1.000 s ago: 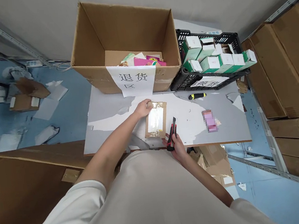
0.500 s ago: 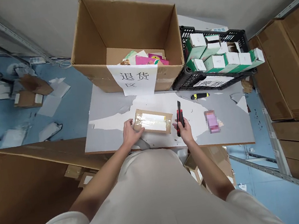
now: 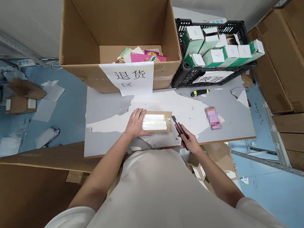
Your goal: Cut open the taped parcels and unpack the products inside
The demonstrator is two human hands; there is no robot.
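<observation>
A small taped cardboard box (image 3: pixel 158 121) with a white label lies on the table in front of me. My left hand (image 3: pixel 136 123) grips its left end, fingers over the far side and thumb at the near edge. In my right hand (image 3: pixel 189 139) is a red and black box cutter (image 3: pixel 180 130), its tip pointing up and left, close beside the box's right end. I cannot tell whether the tip touches the box. Another cutter, yellow and black (image 3: pixel 200 92), rests farther back on the table.
Behind stands a large open carton (image 3: pixel 88 75) with colourful packets inside and a paper sign in front. Right of it, a black crate (image 3: pixel 178 82) holds several green-white boxes. A blurred pink item (image 3: pixel 213 118) lies on the table (image 3: pixel 235 131). Stacked cartons (image 3: pixel 285 62) line the right side.
My left hand has moved farther onto the box's left end. My right hand has tilted the cutter leftward and brought its tip to the box's right end.
</observation>
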